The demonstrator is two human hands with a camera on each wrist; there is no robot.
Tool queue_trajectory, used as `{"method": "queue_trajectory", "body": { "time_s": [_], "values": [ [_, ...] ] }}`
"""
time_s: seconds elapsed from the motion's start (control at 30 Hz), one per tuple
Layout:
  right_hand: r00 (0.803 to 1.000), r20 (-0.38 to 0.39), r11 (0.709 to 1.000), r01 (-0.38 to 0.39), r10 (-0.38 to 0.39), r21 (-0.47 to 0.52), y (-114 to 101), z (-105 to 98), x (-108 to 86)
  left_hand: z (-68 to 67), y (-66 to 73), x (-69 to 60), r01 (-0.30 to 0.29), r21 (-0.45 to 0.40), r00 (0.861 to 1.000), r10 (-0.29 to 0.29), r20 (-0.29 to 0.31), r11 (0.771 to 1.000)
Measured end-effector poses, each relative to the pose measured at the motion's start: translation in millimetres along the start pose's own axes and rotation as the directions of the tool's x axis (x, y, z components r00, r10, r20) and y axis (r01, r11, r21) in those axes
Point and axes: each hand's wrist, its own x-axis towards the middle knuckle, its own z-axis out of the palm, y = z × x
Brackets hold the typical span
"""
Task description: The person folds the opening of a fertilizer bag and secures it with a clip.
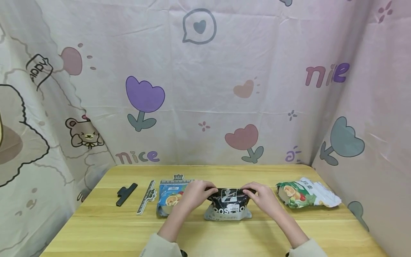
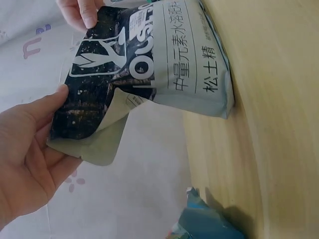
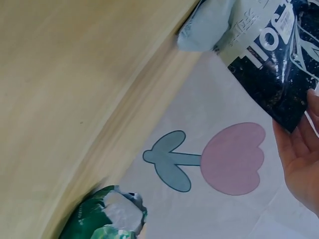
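At six o'clock in the head view, two hands hold a black-and-grey bag (image 1: 228,207) by its top corners.
The left hand (image 1: 196,195) pinches the corner at the bag's ten o'clock, thumb in front and fingers behind; the right hand (image 1: 261,197) pinches the one at two o'clock. The bag's base rests on the wooden table (image 1: 205,241). Toward nine o'clock lie a blue bag (image 1: 166,200) with a piano-key clip (image 1: 168,181) along its top, a loose keyboard-patterned clip (image 1: 146,200) and a black clip (image 1: 126,195); at three o'clock, a green-and-white bag (image 1: 300,194).
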Motion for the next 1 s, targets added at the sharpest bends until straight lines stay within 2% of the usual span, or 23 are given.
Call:
{"method": "queue_trajectory", "body": {
  "time_s": [0.2, 0.33, 0.47, 0.6, 0.73, 0.9, 1.0],
  "values": [
    [1.000, -0.009, 0.999, 0.003, -0.002, 0.034, 4, -1, -0.2, -0.8, -3.8, -1.2, -0.005, -0.014, 1.000, 0.005, -0.012, 1.000],
    [0.991, 0.079, 0.985, -0.113, 0.104, 0.130, 7, -3, -1.1, -3.2, -6.5, -3.0, 0.024, -0.069, 1.000, -0.024, 0.010, 0.997],
    [0.957, 0.198, 0.923, -0.264, 0.214, 0.281, 13, -3, -2.1, -5.6, -11.8, -5.4, 0.088, -0.155, 0.995, -0.082, 0.049, 0.984],
    [0.939, 0.247, 0.861, -0.323, 0.239, 0.393, 17, -4, -2.5, -6.2, -15.6, -6.7, 0.135, -0.226, 0.990, -0.121, 0.073, 0.965],
    [0.925, 0.280, 0.817, -0.362, 0.257, 0.448, 20, -3, -4.2, -5.5, -16.3, -7.4, 0.164, -0.233, 0.986, -0.150, 0.077, 0.959],
    [0.886, 0.348, 0.750, -0.451, 0.308, 0.484, 21, -3, -8.5, -5.4, -15.3, -9.7, 0.189, -0.228, 0.981, -0.172, 0.089, 0.955],
    [0.873, 0.366, 0.729, -0.475, 0.321, 0.493, 21, -3, -10.2, -6.7, -15.2, -10.5, 0.180, -0.247, 0.982, -0.161, 0.095, 0.952]
  ]
}}
